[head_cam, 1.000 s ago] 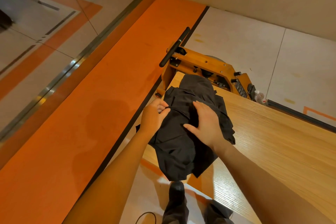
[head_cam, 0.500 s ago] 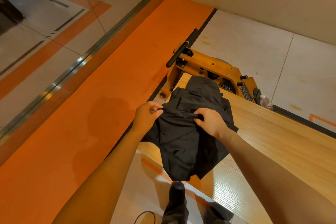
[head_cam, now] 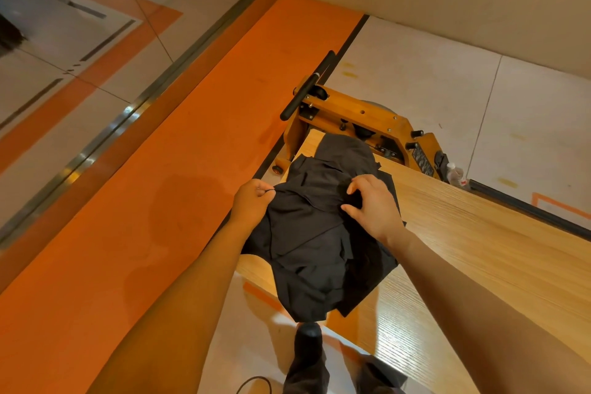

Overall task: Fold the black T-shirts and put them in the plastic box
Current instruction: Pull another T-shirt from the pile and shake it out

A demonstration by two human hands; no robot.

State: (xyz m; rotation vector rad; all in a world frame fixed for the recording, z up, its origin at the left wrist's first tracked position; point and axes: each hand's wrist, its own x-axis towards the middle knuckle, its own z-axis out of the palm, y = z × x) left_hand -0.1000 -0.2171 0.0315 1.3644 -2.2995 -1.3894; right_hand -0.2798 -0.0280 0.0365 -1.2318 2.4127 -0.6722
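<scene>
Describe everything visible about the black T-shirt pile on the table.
The black T-shirt pile is matte dark fabric, crumpled and layered, not yet neatly folded. It lies at the corner of the wooden table, and its near edge hangs over the table's edge. The left hand pinches a fold at its left side; the right hand grips bunched cloth at the upper right. How many shirts it holds cannot be told.
</scene>
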